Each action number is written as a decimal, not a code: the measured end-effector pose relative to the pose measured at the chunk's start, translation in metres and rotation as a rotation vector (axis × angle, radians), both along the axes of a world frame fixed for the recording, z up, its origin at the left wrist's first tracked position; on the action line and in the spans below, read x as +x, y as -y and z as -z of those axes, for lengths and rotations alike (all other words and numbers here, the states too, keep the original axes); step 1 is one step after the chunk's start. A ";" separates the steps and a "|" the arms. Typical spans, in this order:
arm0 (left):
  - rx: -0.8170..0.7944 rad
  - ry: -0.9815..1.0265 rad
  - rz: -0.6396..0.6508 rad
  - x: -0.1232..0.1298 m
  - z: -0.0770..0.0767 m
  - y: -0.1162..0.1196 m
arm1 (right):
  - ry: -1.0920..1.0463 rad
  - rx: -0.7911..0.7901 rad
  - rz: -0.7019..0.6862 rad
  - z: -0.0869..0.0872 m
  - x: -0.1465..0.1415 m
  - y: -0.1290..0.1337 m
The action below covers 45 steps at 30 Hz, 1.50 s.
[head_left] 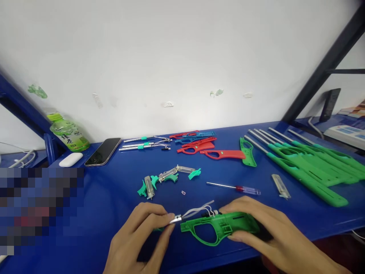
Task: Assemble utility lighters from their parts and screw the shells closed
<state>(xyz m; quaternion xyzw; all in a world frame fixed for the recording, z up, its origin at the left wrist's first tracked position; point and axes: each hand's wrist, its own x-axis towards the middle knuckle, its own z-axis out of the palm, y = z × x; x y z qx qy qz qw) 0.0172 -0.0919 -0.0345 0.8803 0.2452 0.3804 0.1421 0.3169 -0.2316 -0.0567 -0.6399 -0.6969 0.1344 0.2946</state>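
Observation:
My right hand point(262, 232) grips a green plastic lighter handle shell point(219, 226) lying near the front edge of the blue table point(114, 198). Thin white wires point(199, 210) run out of the shell toward the left. My left hand point(142, 236) pinches a small metal tube end point(176, 219) attached to those wires, just left of the shell.
A red-handled screwdriver point(236, 187) lies beyond my hands. Small teal parts and clear tubes point(168, 177) sit mid-table, red and blue shells point(199, 146) further back. Assembled green long lighters point(308, 163) are at right. A phone point(103, 151), white case point(70, 159) and green bottle point(68, 133) stand back left.

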 end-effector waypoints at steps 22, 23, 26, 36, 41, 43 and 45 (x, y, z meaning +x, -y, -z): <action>-0.026 -0.136 0.132 0.002 0.012 -0.006 | 0.015 0.065 -0.038 -0.010 -0.003 -0.005; -0.015 -0.151 0.137 0.002 0.012 -0.006 | 0.007 0.061 -0.040 -0.011 -0.003 -0.005; -0.013 -0.163 0.158 0.004 0.010 -0.005 | -0.010 0.062 -0.039 -0.013 -0.004 -0.006; -0.044 -0.154 0.195 0.004 0.000 -0.002 | -0.014 0.086 -0.086 -0.017 -0.005 -0.007; -0.065 -0.173 0.208 0.001 0.000 -0.003 | -0.022 0.105 -0.098 -0.017 -0.004 -0.007; -0.071 -0.168 0.201 0.002 0.001 -0.003 | -0.012 0.099 -0.100 -0.017 -0.004 -0.008; -0.075 -0.169 0.191 0.003 0.003 -0.003 | -0.005 0.102 -0.102 -0.017 -0.004 -0.008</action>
